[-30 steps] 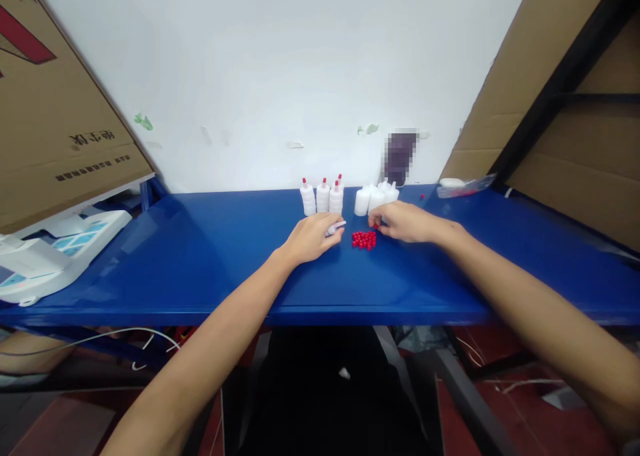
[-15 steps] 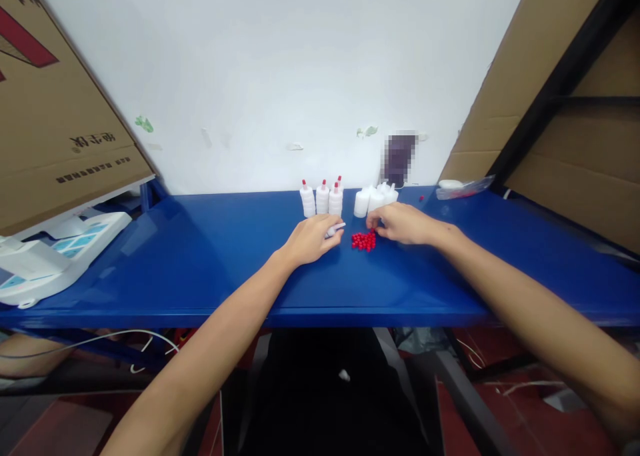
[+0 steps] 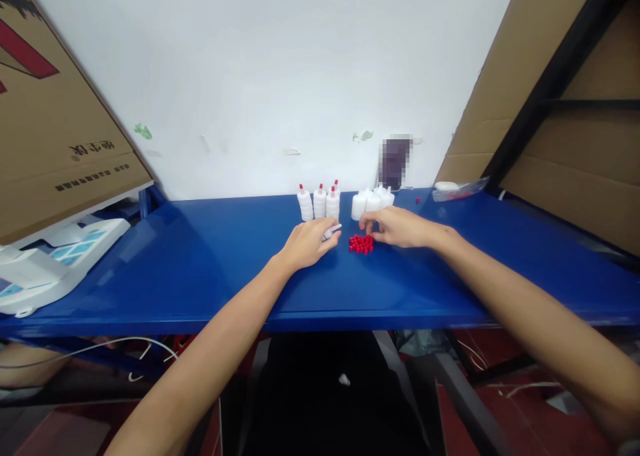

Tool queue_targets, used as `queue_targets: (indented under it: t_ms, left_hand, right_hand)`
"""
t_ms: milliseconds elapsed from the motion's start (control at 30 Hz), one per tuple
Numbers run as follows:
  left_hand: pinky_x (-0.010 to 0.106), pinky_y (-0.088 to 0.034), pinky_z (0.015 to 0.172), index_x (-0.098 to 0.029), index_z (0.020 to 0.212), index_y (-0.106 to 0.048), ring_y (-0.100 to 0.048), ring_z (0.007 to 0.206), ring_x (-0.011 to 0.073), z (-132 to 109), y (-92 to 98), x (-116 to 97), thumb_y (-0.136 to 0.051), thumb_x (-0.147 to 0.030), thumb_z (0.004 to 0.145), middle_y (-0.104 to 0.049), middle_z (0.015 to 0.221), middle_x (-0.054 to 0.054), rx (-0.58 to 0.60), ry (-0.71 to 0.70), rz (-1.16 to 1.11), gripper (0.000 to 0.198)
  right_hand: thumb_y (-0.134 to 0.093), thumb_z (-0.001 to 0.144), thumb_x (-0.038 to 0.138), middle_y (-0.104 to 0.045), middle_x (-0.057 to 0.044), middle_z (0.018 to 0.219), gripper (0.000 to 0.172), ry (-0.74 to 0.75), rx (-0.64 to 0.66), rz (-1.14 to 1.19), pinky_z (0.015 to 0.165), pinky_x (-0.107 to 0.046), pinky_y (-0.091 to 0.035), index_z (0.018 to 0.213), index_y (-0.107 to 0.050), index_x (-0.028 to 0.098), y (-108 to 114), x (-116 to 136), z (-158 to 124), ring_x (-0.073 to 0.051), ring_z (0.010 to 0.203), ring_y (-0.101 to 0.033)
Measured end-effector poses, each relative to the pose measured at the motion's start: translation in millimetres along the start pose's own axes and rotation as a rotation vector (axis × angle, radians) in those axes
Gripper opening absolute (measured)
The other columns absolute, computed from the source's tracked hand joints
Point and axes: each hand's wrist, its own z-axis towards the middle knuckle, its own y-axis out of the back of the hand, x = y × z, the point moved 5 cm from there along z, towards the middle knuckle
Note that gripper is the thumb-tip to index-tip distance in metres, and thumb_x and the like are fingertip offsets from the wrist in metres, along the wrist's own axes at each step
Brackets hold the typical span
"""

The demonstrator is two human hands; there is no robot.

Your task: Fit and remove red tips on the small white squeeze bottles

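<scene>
My left hand (image 3: 311,244) is wrapped round a white squeeze bottle. Its bare, pointed nozzle (image 3: 334,231) sticks out to the right between the fingers, and most of the body is hidden in the palm. My right hand (image 3: 387,226) hovers over the far right edge of a small pile of red caps (image 3: 361,244), fingertips bent down and apart, with nothing visible between them. Behind my left hand stand several white bottles topped with red caps (image 3: 320,203). Just beyond my right hand is a cluster of white bottles without red caps (image 3: 359,206).
A blue table (image 3: 210,269) runs along a white wall. A dark phone (image 3: 395,164), partly pixelated, leans there. One stray red cap (image 3: 418,201) and a clear plastic bag (image 3: 461,189) lie at the back right. On the left are a white device (image 3: 60,266) and a cardboard panel (image 3: 65,123).
The view has shifted slightly. My right fingers have spread a little at the edge of the cap pile. My left hand keeps its hold on the bottle.
</scene>
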Motion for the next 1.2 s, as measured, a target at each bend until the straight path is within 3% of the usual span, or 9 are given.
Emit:
queue_targets:
  t_ms: [167, 367, 467, 600, 700, 867, 1033, 1133, 1200]
  left_hand:
    - [0.028, -0.047, 0.071, -0.023, 0.121, -0.060, -0.069, 0.082, 0.0198, 0.3, 2.3, -10.3, -0.051, -0.041, 0.102, -0.074, 0.099, 0.003, 0.001, 0.020, 0.002, 0.028]
    - [0.031, -0.049, 0.074, -0.024, 0.133, -0.052, -0.070, 0.088, 0.0224, 2.0, 2.2, -16.3, -0.056, -0.043, 0.100, -0.073, 0.107, 0.005, 0.014, -0.006, -0.049, 0.038]
    - [0.032, -0.049, 0.074, -0.024, 0.136, -0.049, -0.068, 0.083, 0.0225, 2.7, 3.9, -9.5, -0.060, -0.048, 0.097, -0.071, 0.097, 0.004, -0.013, 0.053, -0.076, 0.047]
    - [0.033, -0.045, 0.068, -0.021, 0.111, -0.055, -0.059, 0.071, 0.0194, 3.3, 3.4, -3.6, -0.051, -0.034, 0.097, -0.065, 0.084, 0.003, 0.000, 0.070, -0.082, 0.019]
    - [0.033, -0.044, 0.068, -0.020, 0.099, -0.053, -0.056, 0.071, 0.0189, 3.4, 1.7, -0.6, -0.041, -0.023, 0.097, -0.063, 0.084, 0.004, -0.011, 0.048, -0.087, 0.012]
    - [0.037, -0.050, 0.082, -0.018, 0.109, -0.058, -0.061, 0.088, 0.0210, 2.8, -3.3, 2.3, -0.039, -0.031, 0.105, -0.064, 0.101, 0.009, -0.018, -0.023, -0.125, 0.023]
    - [0.038, -0.052, 0.091, -0.020, 0.119, -0.059, -0.064, 0.099, 0.0231, 2.8, -5.3, 3.2, -0.052, -0.037, 0.104, -0.066, 0.112, 0.009, -0.015, -0.039, -0.158, 0.024]
    - [0.038, -0.051, 0.093, -0.020, 0.122, -0.056, -0.064, 0.105, 0.0242, 3.0, -5.8, 1.8, -0.056, -0.037, 0.103, -0.068, 0.116, 0.009, -0.010, -0.035, -0.177, 0.027]
    - [0.038, -0.051, 0.092, -0.020, 0.122, -0.056, -0.064, 0.104, 0.0243, 3.1, -6.2, 1.0, -0.059, -0.039, 0.101, -0.068, 0.113, 0.009, -0.010, -0.011, -0.176, 0.028]
  right_hand:
    - [-0.055, 0.097, 0.033, -0.071, -0.003, 0.081, 0.021, 0.077, -0.197, 0.142, 0.067, -0.031, -0.042, 0.103, -0.068, 0.018, 13.5, 18.5, -4.5, -0.016, 0.068, -0.061]
    - [-0.054, 0.098, 0.045, -0.063, 0.000, 0.067, 0.031, 0.172, -0.235, 0.345, 0.063, -0.029, -0.040, 0.087, -0.066, 0.019, 4.9, 51.5, -0.6, -0.014, 0.062, -0.055]
    - [-0.053, 0.095, 0.039, -0.061, 0.000, 0.064, 0.026, 0.053, -0.379, 0.287, 0.062, -0.029, -0.038, 0.081, -0.064, 0.020, 19.0, 40.3, -4.6, -0.015, 0.060, -0.051]
    - [-0.051, 0.085, 0.026, -0.062, -0.003, 0.065, 0.017, -0.248, -0.604, 0.033, 0.064, -0.032, -0.036, 0.071, -0.060, 0.020, 49.5, 1.0, -19.4, -0.018, 0.063, -0.051]
    - [-0.048, 0.085, 0.025, -0.066, -0.008, 0.071, 0.020, -0.415, -0.571, -0.138, 0.065, -0.034, -0.035, 0.074, -0.064, 0.020, 56.9, -25.8, -24.9, -0.023, 0.069, -0.055]
    - [-0.048, 0.088, 0.030, -0.071, -0.012, 0.080, 0.026, -0.489, -0.444, -0.210, 0.065, -0.034, -0.036, 0.083, -0.071, 0.019, 46.4, -42.9, -22.0, -0.026, 0.076, -0.060]
    - [-0.048, 0.091, 0.039, -0.073, -0.013, 0.089, 0.031, -0.510, -0.346, -0.269, 0.064, -0.034, -0.035, 0.095, -0.072, 0.020, 39.0, -41.4, -18.9, -0.027, 0.078, -0.062]
    - [-0.045, 0.096, 0.043, -0.072, -0.011, 0.084, 0.036, -0.455, -0.465, -0.237, 0.064, -0.033, -0.034, 0.100, -0.071, 0.018, 43.4, -29.1, -20.5, -0.026, 0.076, -0.062]
    - [-0.042, 0.099, 0.045, -0.071, -0.009, 0.078, 0.038, -0.334, -0.507, -0.152, 0.065, -0.033, -0.035, 0.102, -0.069, 0.018, 40.8, -12.0, -18.3, -0.025, 0.074, -0.062]
